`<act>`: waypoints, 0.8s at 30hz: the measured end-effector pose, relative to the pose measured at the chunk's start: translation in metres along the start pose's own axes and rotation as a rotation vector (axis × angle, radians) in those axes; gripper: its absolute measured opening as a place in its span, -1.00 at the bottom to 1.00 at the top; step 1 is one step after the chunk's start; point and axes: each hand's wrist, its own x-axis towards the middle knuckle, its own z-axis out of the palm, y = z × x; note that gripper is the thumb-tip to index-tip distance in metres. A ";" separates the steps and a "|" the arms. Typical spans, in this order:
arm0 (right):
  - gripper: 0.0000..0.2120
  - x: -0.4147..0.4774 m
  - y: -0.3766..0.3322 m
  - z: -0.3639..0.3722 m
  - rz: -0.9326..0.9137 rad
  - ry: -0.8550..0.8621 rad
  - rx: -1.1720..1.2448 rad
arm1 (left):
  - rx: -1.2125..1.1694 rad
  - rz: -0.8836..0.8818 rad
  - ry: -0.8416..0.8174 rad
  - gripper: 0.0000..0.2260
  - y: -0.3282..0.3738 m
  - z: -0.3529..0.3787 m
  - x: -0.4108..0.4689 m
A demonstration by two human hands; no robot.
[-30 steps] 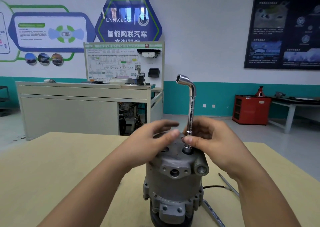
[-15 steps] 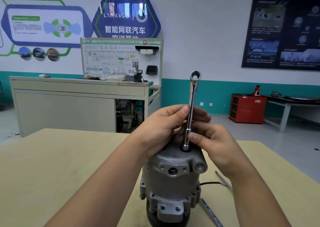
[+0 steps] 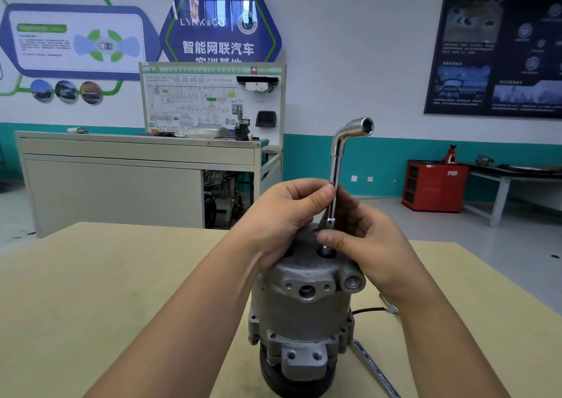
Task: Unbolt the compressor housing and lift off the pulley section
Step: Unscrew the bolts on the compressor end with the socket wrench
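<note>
A grey cast compressor housing (image 3: 301,312) stands upright on the wooden table (image 3: 91,291), its black pulley section (image 3: 273,379) at the bottom. A chrome L-shaped socket wrench (image 3: 336,169) stands vertical with its lower end in a bolt hole on the housing's top face. Its bent upper socket points right. My left hand (image 3: 282,215) pinches the shaft with thumb and fingers. Lower down, near the hole, my right hand (image 3: 359,242) also pinches the shaft. The bolt head is hidden.
A chrome wrench (image 3: 375,370) and a black cable (image 3: 368,309) lie on the table right of the compressor. Behind the table stand a grey training bench (image 3: 121,169), a red cabinet (image 3: 435,184) and a low bench (image 3: 517,178) at the right.
The wrench has turned: its bent top pointed left a second ago, toward me half a second ago, and points right now. My left hand moved from the housing top onto the shaft.
</note>
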 end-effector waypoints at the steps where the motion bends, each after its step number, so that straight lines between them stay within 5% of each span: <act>1: -0.68 0.000 0.000 0.001 -0.005 0.002 -0.019 | 0.012 0.005 0.017 -0.91 0.000 0.000 0.000; 6: -0.77 0.000 0.000 0.000 0.011 -0.045 -0.048 | 0.009 -0.013 0.009 -0.92 0.003 0.001 -0.002; 11: -0.76 0.000 -0.001 -0.002 0.032 -0.079 -0.029 | -0.009 -0.067 -0.090 -0.73 0.006 0.004 -0.003; 24: -0.81 0.000 0.000 -0.001 0.018 0.022 0.015 | -0.023 -0.040 0.024 -0.87 0.003 0.003 -0.001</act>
